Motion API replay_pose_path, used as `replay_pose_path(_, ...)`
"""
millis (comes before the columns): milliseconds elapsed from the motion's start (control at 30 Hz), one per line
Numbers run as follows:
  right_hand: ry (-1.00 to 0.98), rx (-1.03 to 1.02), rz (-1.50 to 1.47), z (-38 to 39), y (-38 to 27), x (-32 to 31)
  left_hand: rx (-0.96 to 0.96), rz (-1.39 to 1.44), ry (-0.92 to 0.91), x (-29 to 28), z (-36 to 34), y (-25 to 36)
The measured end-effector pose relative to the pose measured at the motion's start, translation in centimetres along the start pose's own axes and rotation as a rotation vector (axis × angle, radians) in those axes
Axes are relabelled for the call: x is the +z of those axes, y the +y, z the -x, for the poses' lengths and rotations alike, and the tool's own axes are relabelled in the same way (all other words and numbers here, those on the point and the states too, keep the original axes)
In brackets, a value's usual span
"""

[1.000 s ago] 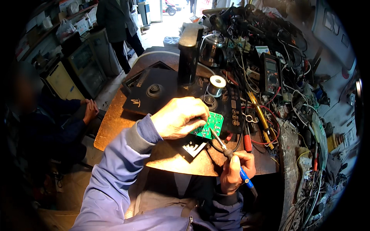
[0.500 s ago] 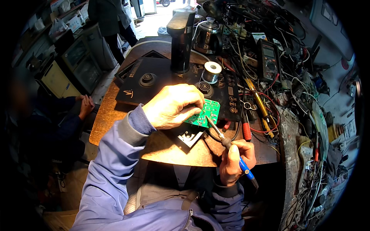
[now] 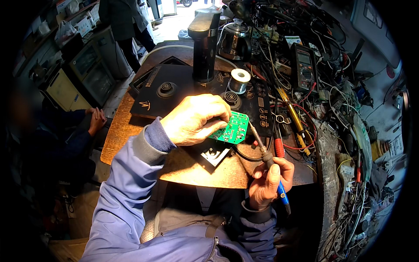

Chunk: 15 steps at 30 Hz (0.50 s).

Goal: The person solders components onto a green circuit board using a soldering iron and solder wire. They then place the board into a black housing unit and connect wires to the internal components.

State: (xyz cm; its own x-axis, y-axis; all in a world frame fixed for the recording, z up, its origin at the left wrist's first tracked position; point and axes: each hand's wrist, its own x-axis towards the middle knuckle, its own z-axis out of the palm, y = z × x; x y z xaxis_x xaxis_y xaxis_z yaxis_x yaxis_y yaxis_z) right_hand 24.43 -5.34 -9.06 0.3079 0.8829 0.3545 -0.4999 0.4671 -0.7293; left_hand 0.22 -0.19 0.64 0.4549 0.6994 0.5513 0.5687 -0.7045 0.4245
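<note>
A green circuit board point(image 3: 236, 129) is pinched by its left side in the fingers of my left hand point(image 3: 195, 120), with solder joints and white markings on the face that shows. My right hand point(image 3: 271, 185) grips a blue-handled soldering iron point(image 3: 267, 158) like a pen. The iron's tip points up and to the left, just right of the board and apart from it. Beneath the board a white metal piece point(image 3: 214, 156) lies on the table. A spool of solder wire point(image 3: 239, 81) stands behind the board on a black panel point(image 3: 174, 72).
A tall black appliance point(image 3: 204, 48) and a glass kettle point(image 3: 235, 41) stand at the back of the wooden table point(image 3: 117, 142). To the right lie tangled cables, a multimeter point(image 3: 304, 65) and a yellow tool point(image 3: 290, 110). Another person's clasped hands point(image 3: 96, 120) are at the left.
The soldering iron's tip has left the board's face and moved right, beside the board's edge. My right hand has shifted slightly right; my left hand and the board stay nearly still.
</note>
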Motion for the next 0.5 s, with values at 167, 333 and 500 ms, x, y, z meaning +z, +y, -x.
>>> replay_pose_path(167, 0.003, -0.011, 0.047, 0.05, 0.07, -0.04, -0.006, -0.006, -0.005, -0.04, 0.00, 0.16)
replay_pose_path(333, -0.085, -0.071, 0.160, 0.06, -0.05, -0.04, -0.006, -0.014, -0.007, -0.01, -0.07, 0.15)
replay_pose_path(500, -0.107, -0.047, 0.227, 0.18, -0.22, 0.10, -0.011, -0.002, -0.007, 0.01, -0.01, 0.15)
